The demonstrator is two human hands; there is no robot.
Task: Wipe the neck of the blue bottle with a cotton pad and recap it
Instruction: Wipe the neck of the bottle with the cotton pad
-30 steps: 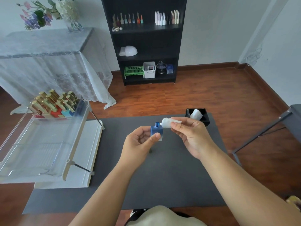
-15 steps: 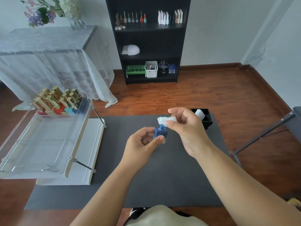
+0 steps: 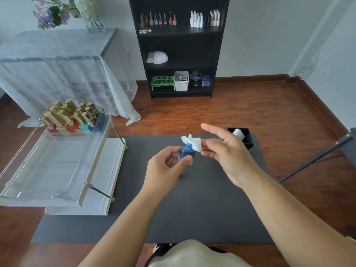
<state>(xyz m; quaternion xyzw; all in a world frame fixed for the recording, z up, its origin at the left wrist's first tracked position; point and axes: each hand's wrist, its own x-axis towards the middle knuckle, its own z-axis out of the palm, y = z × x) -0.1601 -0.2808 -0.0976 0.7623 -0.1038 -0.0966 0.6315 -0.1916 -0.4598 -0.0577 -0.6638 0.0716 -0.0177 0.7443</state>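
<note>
Dark grey rectangular mat [image 3: 192, 209] covers the counter; bare room in front of the small square blue glass bottle [image 3: 186, 152], which is held uncapped above the mat's middle-far part. Left hand [image 3: 165, 170] fingers grasp the bottle body. Right hand [image 3: 229, 157] pinches a crumpled white cotton pad [image 3: 193, 143] against the bottle's threaded neck, index finger stretched out. Right of the bottle, at the mat's far edge, black square box [image 3: 244, 139] holds white pads. Left of the bottle, clear acrylic tiered rack [image 3: 57, 170] carries gold-capped polish bottles [image 3: 71, 116] at its back.
</note>
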